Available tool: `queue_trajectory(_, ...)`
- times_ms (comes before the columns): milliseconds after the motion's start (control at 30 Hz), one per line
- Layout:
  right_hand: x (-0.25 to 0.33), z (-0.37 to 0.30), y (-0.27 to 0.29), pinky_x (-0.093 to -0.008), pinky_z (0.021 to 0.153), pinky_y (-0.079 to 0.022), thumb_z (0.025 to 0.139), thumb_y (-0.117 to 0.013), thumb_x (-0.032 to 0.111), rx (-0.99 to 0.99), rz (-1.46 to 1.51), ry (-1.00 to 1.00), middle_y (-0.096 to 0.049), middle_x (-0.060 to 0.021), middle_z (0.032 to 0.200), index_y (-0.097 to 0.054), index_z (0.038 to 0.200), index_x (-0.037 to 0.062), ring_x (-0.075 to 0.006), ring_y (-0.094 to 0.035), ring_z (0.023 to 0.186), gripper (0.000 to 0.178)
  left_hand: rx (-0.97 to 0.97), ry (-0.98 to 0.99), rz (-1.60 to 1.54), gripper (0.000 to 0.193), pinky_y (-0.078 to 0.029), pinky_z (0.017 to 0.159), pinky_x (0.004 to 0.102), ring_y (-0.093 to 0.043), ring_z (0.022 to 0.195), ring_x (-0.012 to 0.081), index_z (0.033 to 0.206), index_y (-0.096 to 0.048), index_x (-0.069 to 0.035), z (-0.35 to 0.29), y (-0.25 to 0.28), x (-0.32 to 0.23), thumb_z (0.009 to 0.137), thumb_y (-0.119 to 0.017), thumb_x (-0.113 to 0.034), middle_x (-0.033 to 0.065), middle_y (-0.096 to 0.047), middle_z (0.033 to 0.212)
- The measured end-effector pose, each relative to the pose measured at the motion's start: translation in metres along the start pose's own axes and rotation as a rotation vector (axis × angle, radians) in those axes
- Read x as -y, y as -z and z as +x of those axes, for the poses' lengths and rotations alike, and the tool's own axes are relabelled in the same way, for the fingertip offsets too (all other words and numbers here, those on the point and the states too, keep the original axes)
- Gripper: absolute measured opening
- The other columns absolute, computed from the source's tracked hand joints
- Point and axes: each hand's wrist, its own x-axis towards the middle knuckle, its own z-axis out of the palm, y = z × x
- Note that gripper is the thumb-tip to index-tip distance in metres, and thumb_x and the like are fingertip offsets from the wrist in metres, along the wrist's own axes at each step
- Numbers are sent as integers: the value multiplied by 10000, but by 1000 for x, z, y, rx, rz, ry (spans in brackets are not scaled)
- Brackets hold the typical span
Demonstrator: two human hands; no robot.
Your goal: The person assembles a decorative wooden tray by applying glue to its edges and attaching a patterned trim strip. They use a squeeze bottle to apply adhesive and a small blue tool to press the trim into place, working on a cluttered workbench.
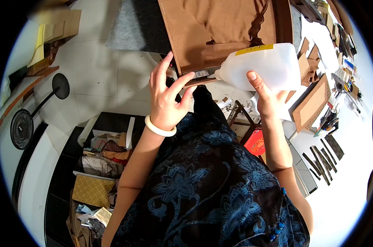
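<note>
— Which step are we in?
— It seems we are gluing: our right hand (266,99) grasps the white plastic bottle (264,66), held at the brown board's (203,29) near edge.
— And its direction?
— It lies about level, nozzle pointing left. Our left hand (166,99) pinches this edge; next we probably need a gentle squeeze.

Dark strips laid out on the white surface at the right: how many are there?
About 7 dark strips, lying side by side on the white table to the right of the right hand; they overlap, so some may be hidden.
</note>
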Motion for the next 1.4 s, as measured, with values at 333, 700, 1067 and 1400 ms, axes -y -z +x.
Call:
queue_trajectory(333, 0, 12, 18, -345, 816, -541, 697, -918, 231, -141, 36, 28, -675, -120, 990, -624, 1101, -32, -208, -653, 904, 565, -15, -14, 26, 305, -363, 1073, 468, -480, 1280, 393, 1075, -749, -106, -2, -7, -2, 774, -799, -114, 236, -440, 1480)
queue_trajectory(700, 2, 22, 36, -351, 831, -541, 695, -913, 317, -166, -76, 52, -677, -121, 998, -626, 1104, -32, -214, -658, 918, 609, -41, -24, -22, 266, -365, 1074, 462, -489, 1286, 388, 1050, -742, -83, -3, -13, 2, 789, -774, -125, 248, -428, 1485)
queue_trajectory(1067, 1, 24, 27, -365, 836, -564, 685, -925, 298, -61, -27, 117, -699, -141, 1010, -625, 1144, -35, -222, -684, 932, 642, -68, -18, -112, 277, -401, 1047, 443, -517, 1270, 379, 1045, -744, -86, -4, -17, 8, 770, -779, -96, 258, -445, 1470)
queue_trajectory(1400, 11, 26, -1, -341, 795, -582, 692, -918, 204, 101, -22, 224, -718, -135, 982, -636, 1127, -47, -214, -704, 908, 576, -77, -53, -73, 283, -434, 1005, 435, -555, 1211, 373, 1040, -752, -109, -4, -16, 15, 760, -780, -140, 243, -458, 1467)
